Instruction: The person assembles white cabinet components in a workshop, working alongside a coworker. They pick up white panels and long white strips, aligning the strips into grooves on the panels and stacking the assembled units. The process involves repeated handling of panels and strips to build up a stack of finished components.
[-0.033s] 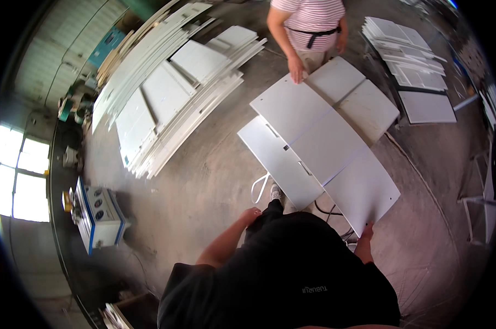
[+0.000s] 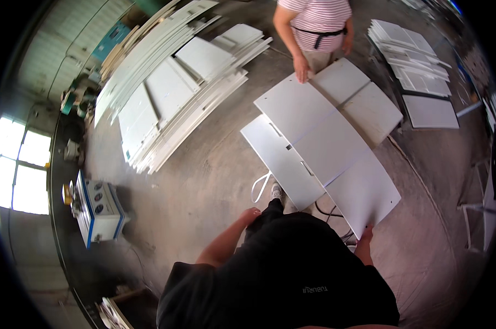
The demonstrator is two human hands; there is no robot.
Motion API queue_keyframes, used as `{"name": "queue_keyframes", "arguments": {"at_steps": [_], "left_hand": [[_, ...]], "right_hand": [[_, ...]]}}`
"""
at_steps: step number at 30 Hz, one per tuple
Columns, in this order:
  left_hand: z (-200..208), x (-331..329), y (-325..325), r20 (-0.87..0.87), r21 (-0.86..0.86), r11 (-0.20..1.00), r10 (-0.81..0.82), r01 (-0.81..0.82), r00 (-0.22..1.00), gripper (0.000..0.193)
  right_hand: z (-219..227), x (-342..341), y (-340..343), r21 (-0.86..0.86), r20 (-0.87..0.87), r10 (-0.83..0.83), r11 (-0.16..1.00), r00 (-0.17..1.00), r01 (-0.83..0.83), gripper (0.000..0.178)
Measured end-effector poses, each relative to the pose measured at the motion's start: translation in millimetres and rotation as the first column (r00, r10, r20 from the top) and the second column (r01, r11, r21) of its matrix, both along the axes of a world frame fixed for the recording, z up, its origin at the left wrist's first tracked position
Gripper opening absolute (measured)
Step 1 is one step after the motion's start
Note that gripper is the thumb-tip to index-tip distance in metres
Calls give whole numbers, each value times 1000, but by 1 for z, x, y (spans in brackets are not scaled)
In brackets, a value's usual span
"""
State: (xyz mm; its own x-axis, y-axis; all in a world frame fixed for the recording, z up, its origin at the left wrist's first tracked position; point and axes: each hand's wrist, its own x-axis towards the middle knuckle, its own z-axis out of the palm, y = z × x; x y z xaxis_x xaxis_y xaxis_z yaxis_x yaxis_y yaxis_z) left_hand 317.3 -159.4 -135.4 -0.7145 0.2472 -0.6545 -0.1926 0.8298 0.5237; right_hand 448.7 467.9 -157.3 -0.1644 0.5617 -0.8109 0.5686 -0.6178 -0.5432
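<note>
A long white panel [image 2: 327,140] with small dark holes near its corners slants from the far middle toward my right side. My right hand [image 2: 366,234] grips its near corner, thumb by the edge; the fingers beneath are hidden. Beside my left thigh rests my left hand [image 2: 251,214], off the panel, its fingers too small and partly hidden to make out. Under the long panel, to its left, lies another white panel [image 2: 278,162] with slots and a small square cutout. A co-worker's hand [image 2: 301,70] rests on the long panel's far end.
The co-worker in a striped shirt [image 2: 322,22] stands at the far end, beside more pale panels [image 2: 377,109]. Large stacks of white boards [image 2: 171,88] lie far left, another stack [image 2: 412,60] far right. A white and blue machine [image 2: 102,208] stands left; a white strap loop [image 2: 260,188] hangs near my foot.
The view has turned slightly, so the surroundings sit a little differently. Both my hands and the long panel keep their places relative to each other.
</note>
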Motion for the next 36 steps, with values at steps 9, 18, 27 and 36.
{"name": "queue_keyframes", "arguments": {"at_steps": [9,18,27,36], "left_hand": [[28,78,-18,1,-90,996,22,-22,1000,27],[14,98,-36,-40,-36,988,151,-153,988,30],[21,71,-36,-57,-33,994,100,-102,993,30],[42,5,-31,36,-70,982,-173,175,984,32]], "right_hand": [[50,-14,-10,-153,-346,56,982,937,-115,69],[-6,-12,17,-83,-363,-36,997,931,6,83],[-22,-12,25,87,-131,-33,995,991,45,94],[-21,1,8,235,229,159,948,960,-213,102]]}}
